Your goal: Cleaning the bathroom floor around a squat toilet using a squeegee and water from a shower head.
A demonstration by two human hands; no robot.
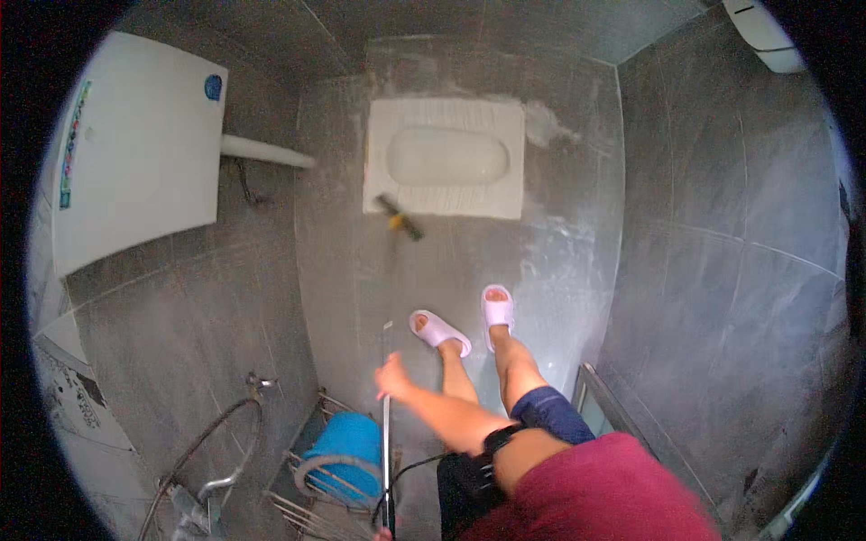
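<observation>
My right hand [394,379] is closed around the middle of a long-handled floor brush's pale metal pole [387,433]. At the bottom edge a sliver of my left hand [383,534] shows at the pole's black grip; the rest is cut off. Up ahead, the brush head [408,224], dark with a yellow joint, lies over the grey tiled floor [345,264] and the front left corner of a white squat toilet [446,204]. The brush head is motion-blurred, and the pole between it and my right hand is faint.
My feet stand in pink slippers [499,308] behind the toilet. A blue bucket [348,446] sits in a metal rack [301,473] at lower left. A shower hose [196,433] hangs by the left wall. White cistern [142,149] and pipe [267,150] jut out at upper left.
</observation>
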